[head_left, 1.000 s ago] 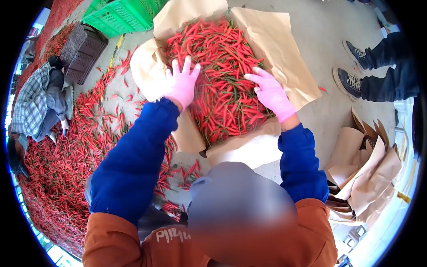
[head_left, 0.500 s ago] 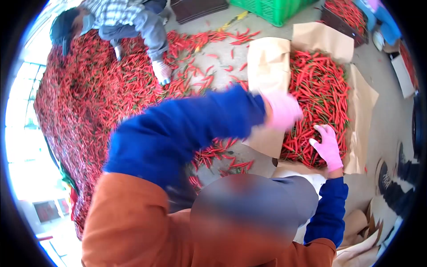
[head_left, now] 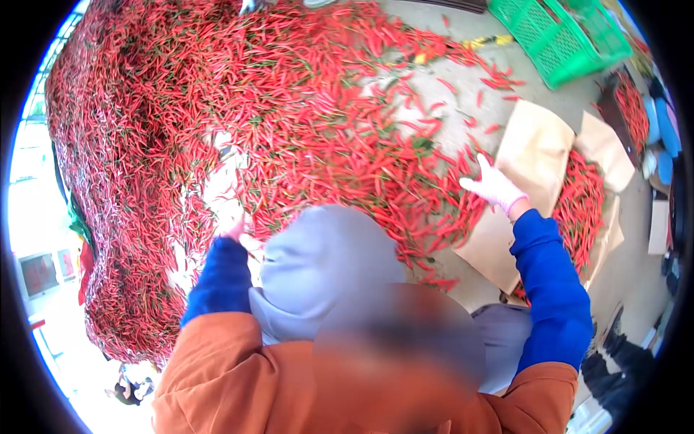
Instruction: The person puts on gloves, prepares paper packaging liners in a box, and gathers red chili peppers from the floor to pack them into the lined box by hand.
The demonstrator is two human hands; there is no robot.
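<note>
A large pile of red chillies (head_left: pixel 303 130) with green stems spreads over the floor. My left hand (head_left: pixel 230 219) is at the pile; bright glare washes it out, so its fingers and anything in them cannot be made out. Beside the paper-lined box, my right hand (head_left: pixel 495 185), in a pink glove, has its fingers spread and holds nothing, over the edge of the pile and near a brown paper flap (head_left: pixel 536 148). Red chillies (head_left: pixel 580 202) fill the box behind my right forearm, which partly hides them.
A green crate (head_left: pixel 560 40) stands at the top right, with a dark crate of chillies (head_left: pixel 631 108) beyond it. Yellow-black tape (head_left: pixel 486 42) lies on the floor. A person's dark-clothed legs (head_left: pixel 614 362) show at the lower right. A person's foot shows at the top edge.
The view has swung toward the pile, so the box now sits farther right. My left hand has moved from the box to the pile. My right hand has left the chillies for the box's near flap.
</note>
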